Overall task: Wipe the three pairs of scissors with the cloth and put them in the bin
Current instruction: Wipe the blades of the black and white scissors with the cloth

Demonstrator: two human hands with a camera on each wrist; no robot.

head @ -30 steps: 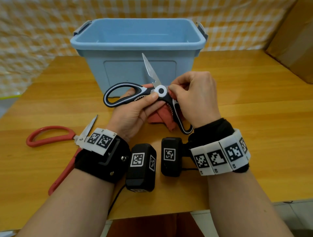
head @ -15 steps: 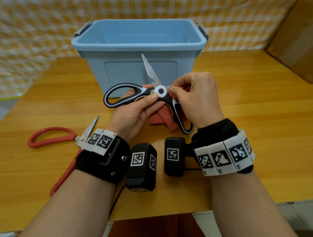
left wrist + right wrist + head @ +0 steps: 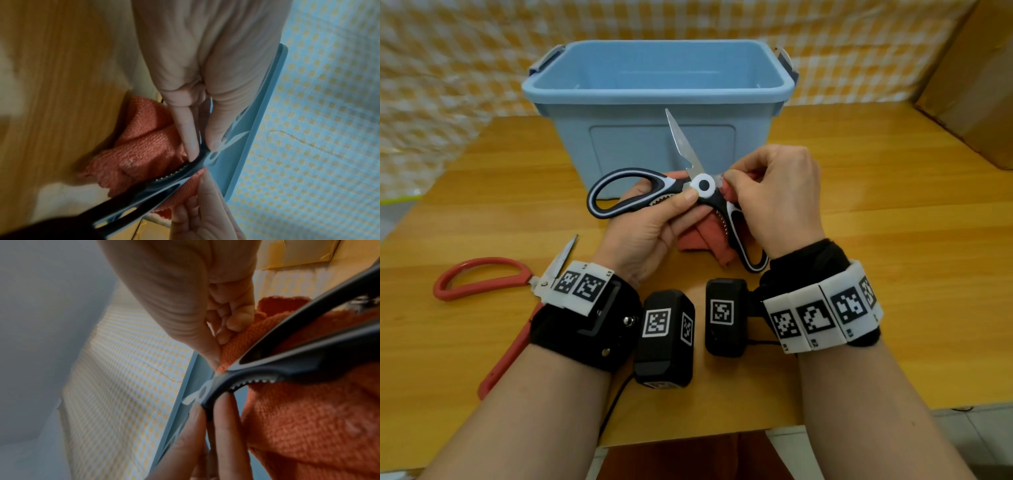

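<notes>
Over the wooden table (image 3: 876, 212), just in front of the pale-blue plastic bin (image 3: 657, 85), L hand (image 3: 650, 226) grips the black-and-white kitchen scissors (image 3: 678, 195) w/ thumb and fingers curled round the handle next to the white pivot; blades spread apart, one steel blade pointing up against the bin's front wall. R hand (image 3: 774, 195) is curled, thumb and fingertips pinching the orange-red terry cloth (image 3: 702, 236) at the other blade beside the pivot; rest of cloth hangs under the scissors. Red-handled scissors (image 3: 482, 284) lie open on the table at left, partly hidden by L wrist band. Third pair not seen. Cardboard box (image 3: 976, 78) sits far right.
</notes>
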